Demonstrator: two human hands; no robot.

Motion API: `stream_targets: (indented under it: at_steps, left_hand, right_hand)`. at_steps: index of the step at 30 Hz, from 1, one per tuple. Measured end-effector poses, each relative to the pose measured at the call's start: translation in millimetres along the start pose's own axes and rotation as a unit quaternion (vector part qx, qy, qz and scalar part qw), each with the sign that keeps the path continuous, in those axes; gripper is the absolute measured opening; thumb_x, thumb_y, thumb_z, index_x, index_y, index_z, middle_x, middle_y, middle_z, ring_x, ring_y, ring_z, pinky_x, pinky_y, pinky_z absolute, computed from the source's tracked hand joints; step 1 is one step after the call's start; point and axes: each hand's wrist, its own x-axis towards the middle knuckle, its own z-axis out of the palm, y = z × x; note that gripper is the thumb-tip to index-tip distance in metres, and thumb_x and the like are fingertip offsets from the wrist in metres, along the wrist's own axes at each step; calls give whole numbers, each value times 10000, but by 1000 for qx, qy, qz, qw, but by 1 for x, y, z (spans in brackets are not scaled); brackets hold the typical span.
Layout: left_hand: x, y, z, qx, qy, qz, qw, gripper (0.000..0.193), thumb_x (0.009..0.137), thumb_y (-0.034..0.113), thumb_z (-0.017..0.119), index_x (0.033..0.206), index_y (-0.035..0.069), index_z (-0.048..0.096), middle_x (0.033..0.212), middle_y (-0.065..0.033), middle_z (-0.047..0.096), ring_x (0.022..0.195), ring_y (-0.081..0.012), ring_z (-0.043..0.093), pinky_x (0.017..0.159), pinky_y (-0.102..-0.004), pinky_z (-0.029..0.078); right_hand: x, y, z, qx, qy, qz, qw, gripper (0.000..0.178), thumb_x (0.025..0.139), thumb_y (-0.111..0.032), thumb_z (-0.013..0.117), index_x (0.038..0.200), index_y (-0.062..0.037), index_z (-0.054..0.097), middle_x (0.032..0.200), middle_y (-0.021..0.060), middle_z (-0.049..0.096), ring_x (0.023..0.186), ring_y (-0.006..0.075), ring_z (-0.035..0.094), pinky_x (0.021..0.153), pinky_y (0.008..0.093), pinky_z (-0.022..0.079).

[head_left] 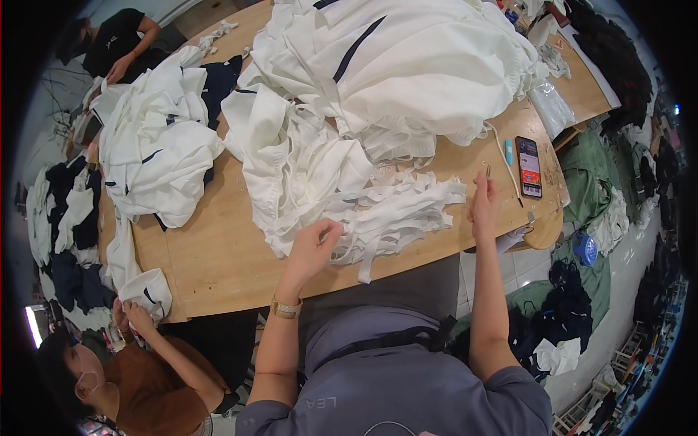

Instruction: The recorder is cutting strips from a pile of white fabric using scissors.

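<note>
The left hand (314,243) pinches the near end of a tangle of white fabric strips (396,211), fingers curled shut on the soft, limp cloth near the desk's front edge. The right hand (482,203) rests well to the right, closed narrowly around small metal snips (488,171) whose tip points away. The strips fan rightward from a crumpled heap of white garments (305,160) filling the middle of the wooden desk (218,254). Bare smooth wood lies open near-left of the left hand and around the right one. Right of that, a smartphone (529,167) lies flat beside a small teal tube (509,152), near the desk's right edge.
</note>
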Motion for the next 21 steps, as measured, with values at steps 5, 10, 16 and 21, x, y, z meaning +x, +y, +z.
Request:
stream_targets:
  at_steps: [5, 10, 16, 21]
  left_hand:
    - [-2, 3, 8, -8, 9, -12, 1000, 214, 843, 174, 533, 843, -36, 575, 630, -49, 537, 578, -77, 437, 538, -233, 377]
    - [-2, 3, 13, -37, 14, -1, 999, 209, 853, 172, 525, 834, -34, 553, 658, -39, 543, 604, -71, 444, 553, -230, 384]
    - [-10, 4, 16, -67, 21, 14, 997, 185, 868, 153, 506, 846, -31, 519, 690, -44, 544, 662, -72, 461, 605, -230, 398]
    - [-12, 1, 18, -77, 10, 23, 997, 179, 872, 151, 498, 848, -25, 516, 722, -53, 559, 692, -82, 477, 641, -230, 408]
  right_hand:
    - [-67, 19, 26, -27, -156, -67, 985, 398, 921, -415, 326, 778, -81, 488, 474, -51, 296, 370, 40, 280, 337, 202, 214]
    - [-125, 36, 61, 60, -432, 251, 864, 446, 917, -446, 321, 764, -54, 468, 445, -41, 286, 304, 53, 228, 281, 203, 205]
    - [-137, 34, 85, 147, -474, 322, 806, 456, 915, -459, 320, 761, -52, 457, 431, -42, 270, 299, 52, 212, 281, 197, 203]
    - [-136, 30, 90, 163, -465, 309, 813, 451, 913, -462, 324, 746, -61, 443, 422, -45, 260, 294, 54, 204, 282, 198, 203]
